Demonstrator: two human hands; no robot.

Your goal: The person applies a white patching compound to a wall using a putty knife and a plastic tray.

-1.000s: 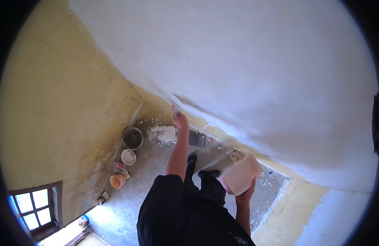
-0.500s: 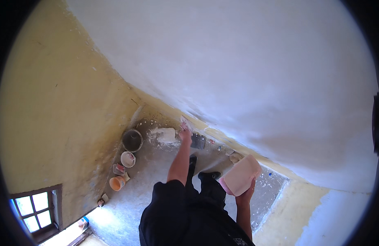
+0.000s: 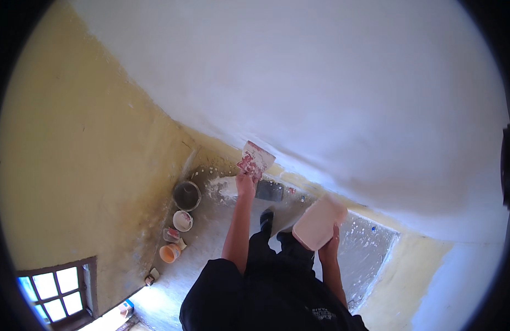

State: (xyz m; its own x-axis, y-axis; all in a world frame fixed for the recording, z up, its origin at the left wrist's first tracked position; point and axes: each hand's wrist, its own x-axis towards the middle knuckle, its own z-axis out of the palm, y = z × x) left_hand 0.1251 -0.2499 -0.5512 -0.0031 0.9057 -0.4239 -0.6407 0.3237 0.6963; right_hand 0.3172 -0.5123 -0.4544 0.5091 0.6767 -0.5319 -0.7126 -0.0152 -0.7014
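Note:
My left hand (image 3: 245, 185) is closed round a putty knife (image 3: 257, 159), whose wide blade is smeared with white and reddish filler. The blade is raised by the foot of the white-coated wall (image 3: 332, 99), over a bare yellow strip; whether it touches the wall I cannot tell. At the right, my right hand (image 3: 330, 246) grips the near edge of a pale pink rectangular tray (image 3: 319, 222) with rounded corners. Its broad face shows, and most of my fingers are hidden behind it.
Along the yellow left wall (image 3: 100, 143) stand a dark bucket (image 3: 186, 196), a white bucket (image 3: 183, 220), a small tub (image 3: 171, 235) and an orange bucket (image 3: 169, 253). A dark flat slab (image 3: 270, 191) lies on the splattered floor. A window (image 3: 57, 289) is at lower left.
My left hand has brought the putty knife up, and its blade now faces me more broadly. The tray has shifted slightly left and up. The whole view has turned a little.

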